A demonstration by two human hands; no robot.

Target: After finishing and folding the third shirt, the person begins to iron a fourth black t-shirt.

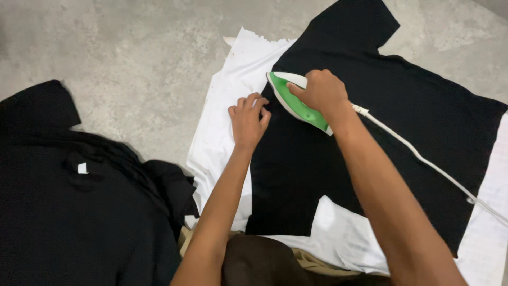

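Right hand (321,91) grips the iron (296,101) on the black shirt (402,122). Left hand (247,119), open and flat, presses the shirt's edge just left of the iron.

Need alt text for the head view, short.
Seen from above, a right hand grips a green and white iron on a black T-shirt spread over a white cloth, while the left hand presses the shirt's edge. More black clothing lies on the concrete floor.

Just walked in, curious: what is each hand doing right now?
Left hand: open, fingers pressing flat at the edge of the black shirt.
Right hand: closed around the green iron.
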